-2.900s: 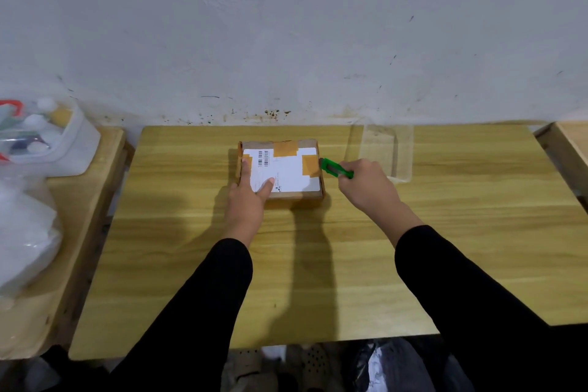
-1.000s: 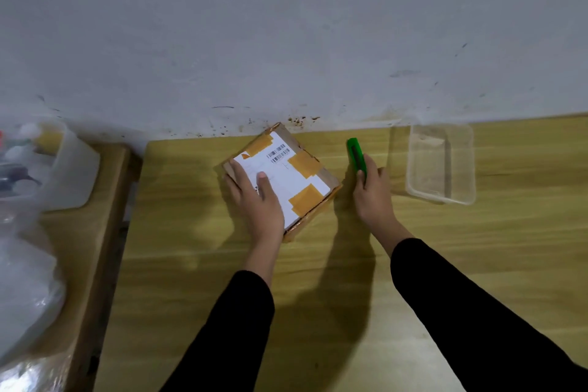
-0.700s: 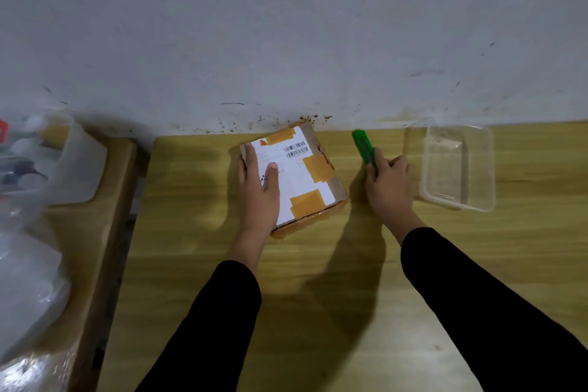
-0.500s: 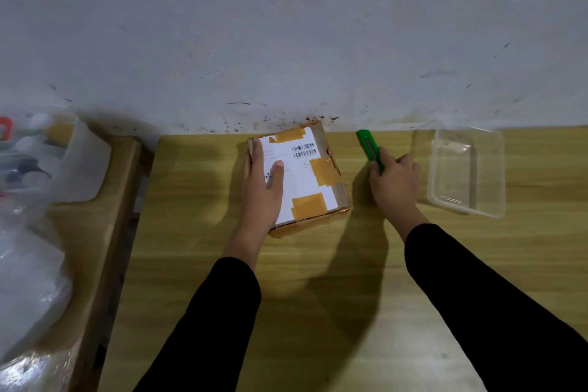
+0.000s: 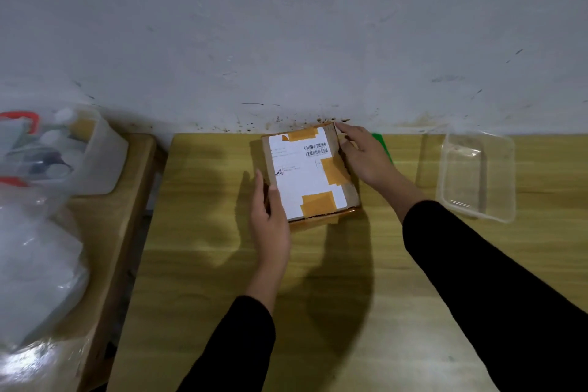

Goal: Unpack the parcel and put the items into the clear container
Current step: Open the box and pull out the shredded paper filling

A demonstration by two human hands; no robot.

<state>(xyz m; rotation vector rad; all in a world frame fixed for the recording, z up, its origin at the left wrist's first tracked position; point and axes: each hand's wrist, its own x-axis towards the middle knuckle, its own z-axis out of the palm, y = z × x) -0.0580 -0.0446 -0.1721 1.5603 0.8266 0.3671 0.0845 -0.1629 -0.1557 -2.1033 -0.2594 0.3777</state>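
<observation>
Cardboard is soft at the corners, so the best way to open this parcel (image 5: 310,175) is to hold it flat with one hand and lift the loose edge slowly with the other, not to rip it hard. The right hand (image 5: 366,156) lies along the right side of the box, fingers stretched out and close together, with the fingertips (image 5: 342,128) touching the far right corner. It looks like it is feeling for a flap or a cut to pull on. It pinches nothing that I can see. The left hand (image 5: 269,219) is open too, with its fingers straight along the left side of the box and its thumb resting on the white label. It steadies the box and holds nothing else. A green cutter (image 5: 381,145) lies on the tabletop (image 5: 222,280) just behind the right hand, and most of it is hidden. The parcel sits flat near the wall, with orange tape on its top, and its lid looks shut. I cannot tell if the tape is cut all the way round. The clear container (image 5: 477,175) waits to the right, well apart from the box, with nothing in it. So no items are unpacked yet.
</observation>
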